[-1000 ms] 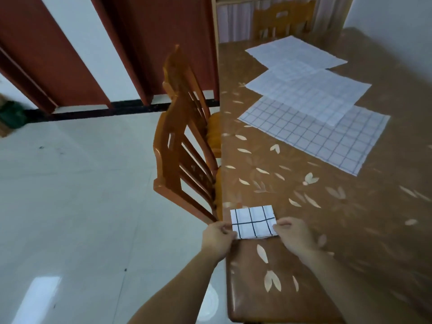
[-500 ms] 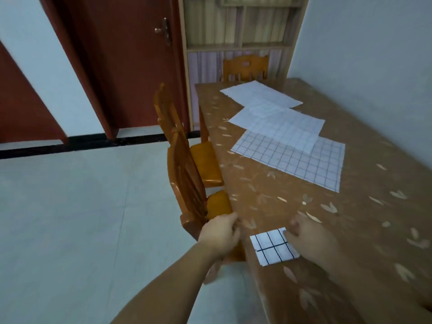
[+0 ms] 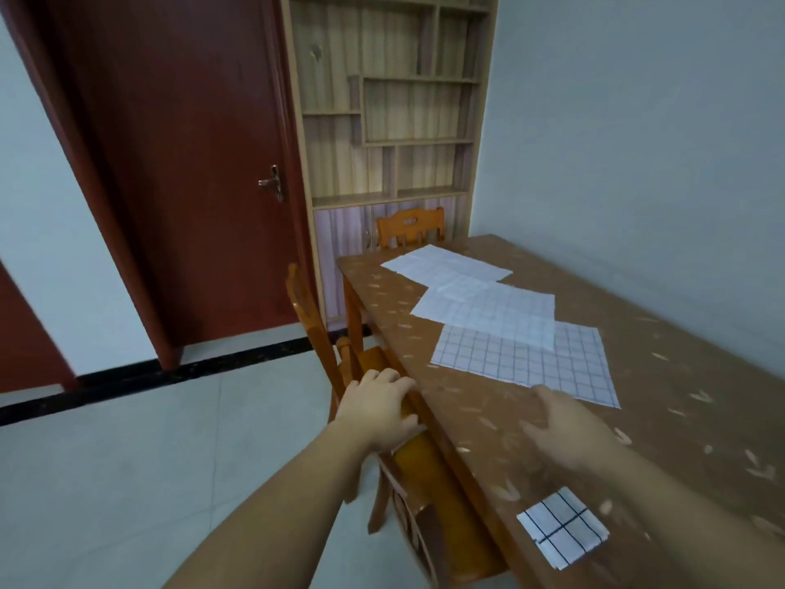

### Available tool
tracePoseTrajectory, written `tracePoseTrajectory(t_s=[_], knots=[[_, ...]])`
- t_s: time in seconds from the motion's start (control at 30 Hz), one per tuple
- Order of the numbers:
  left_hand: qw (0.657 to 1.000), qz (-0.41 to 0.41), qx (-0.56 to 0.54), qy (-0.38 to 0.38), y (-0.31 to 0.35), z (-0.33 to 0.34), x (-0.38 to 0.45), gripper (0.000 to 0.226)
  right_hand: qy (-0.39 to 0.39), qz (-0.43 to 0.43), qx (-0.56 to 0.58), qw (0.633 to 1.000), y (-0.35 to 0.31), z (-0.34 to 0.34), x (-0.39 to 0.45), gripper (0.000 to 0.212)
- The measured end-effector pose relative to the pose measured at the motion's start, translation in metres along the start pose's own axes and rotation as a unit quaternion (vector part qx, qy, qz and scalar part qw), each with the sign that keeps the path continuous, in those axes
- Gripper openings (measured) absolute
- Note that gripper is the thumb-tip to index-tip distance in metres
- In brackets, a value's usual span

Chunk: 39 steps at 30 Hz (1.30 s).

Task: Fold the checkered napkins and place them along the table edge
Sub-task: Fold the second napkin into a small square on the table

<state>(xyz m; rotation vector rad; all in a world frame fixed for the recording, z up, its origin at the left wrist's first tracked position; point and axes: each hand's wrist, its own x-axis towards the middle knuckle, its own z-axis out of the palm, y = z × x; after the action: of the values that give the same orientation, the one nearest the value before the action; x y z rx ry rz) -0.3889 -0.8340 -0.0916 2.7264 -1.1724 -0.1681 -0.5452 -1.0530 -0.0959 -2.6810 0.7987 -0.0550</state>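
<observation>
The hands are apart, one on each side of the near edge of the surface (image 3: 701,376). The left hand (image 3: 378,408) lies at that edge with its fingers spread and bent loosely over the wooden rim, just above a chair (image 3: 429,482) pushed in below; whether it grips the rim or only rests on it cannot be told. The right hand (image 3: 569,427) is over the brown leaf-patterned top with its fingers relaxed and a little spread, holding nothing; the blur hides whether it touches the top.

The folded napkin (image 3: 563,531), a small white square with dark check lines, lies flat by the near long edge, close to the person and beside the right forearm, apart from both hands. Farther along the surface three unfolded napkins lie spread and overlapping: the nearest checkered napkin (image 3: 501,363), with its corner just beyond the right fingertips, then a middle napkin (image 3: 492,312), then a far napkin (image 3: 441,265). A second chair (image 3: 410,227) stands at the far end, before a shelf unit (image 3: 395,99) and beside a red door (image 3: 191,163).
</observation>
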Motion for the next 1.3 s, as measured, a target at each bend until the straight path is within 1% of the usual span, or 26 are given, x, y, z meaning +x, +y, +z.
tracePoseTrajectory(t_s=[0.17, 0.33, 0.47, 0.57, 0.7, 0.8, 0.9, 0.97, 1.07, 1.2, 1.3], knots=[[1.000, -0.003, -0.013, -0.020, -0.034, 0.016, 0.056, 0.052, 0.023, 0.045, -0.002, 0.999, -0.011, 0.040, 0.055, 0.062], [0.998, 0.027, 0.013, -0.055, -0.061, 0.022, 0.133, 0.050, 0.010, 0.072, 0.002, 0.997, -0.024, 0.069, 0.124, 0.059], [0.995, 0.062, 0.020, -0.073, -0.071, 0.017, 0.192, 0.053, -0.004, 0.104, -0.015, 0.994, -0.034, 0.068, 0.162, 0.055], [0.991, 0.104, 0.028, -0.082, -0.072, 0.019, 0.236, 0.053, -0.011, 0.131, -0.014, 0.991, -0.035, 0.064, 0.183, 0.055], [0.985, 0.150, 0.023, -0.077, -0.077, 0.026, 0.288, 0.051, 0.009, 0.174, -0.003, 0.985, -0.033, 0.071, 0.205, 0.054], [0.976, 0.200, 0.015, -0.084, -0.092, 0.030, 0.322, 0.048, 0.031, 0.226, 0.001, 0.974, -0.040, 0.076, 0.218, 0.056], [0.966, 0.243, -0.001, -0.084, -0.125, 0.031, 0.357, 0.048, 0.049, 0.272, -0.007, 0.961, -0.061, 0.083, 0.231, 0.054], [0.955, 0.284, 0.004, -0.090, -0.148, 0.027, 0.379, 0.048, 0.041, 0.301, -0.008, 0.953, -0.081, 0.093, 0.237, 0.051], [0.944, 0.314, -0.002, -0.104, -0.171, 0.024, 0.405, 0.047, 0.017, 0.335, -0.012, 0.942, -0.102, 0.104, 0.246, 0.052], [0.925, 0.358, 0.000, -0.126, -0.164, 0.027, 0.434, 0.050, 0.029, 0.373, -0.003, 0.927, -0.112, 0.099, 0.254, 0.060], [0.910, 0.392, 0.007, -0.136, -0.142, 0.032, 0.451, 0.049, 0.036, 0.395, 0.014, 0.918, -0.101, 0.101, 0.266, 0.062]])
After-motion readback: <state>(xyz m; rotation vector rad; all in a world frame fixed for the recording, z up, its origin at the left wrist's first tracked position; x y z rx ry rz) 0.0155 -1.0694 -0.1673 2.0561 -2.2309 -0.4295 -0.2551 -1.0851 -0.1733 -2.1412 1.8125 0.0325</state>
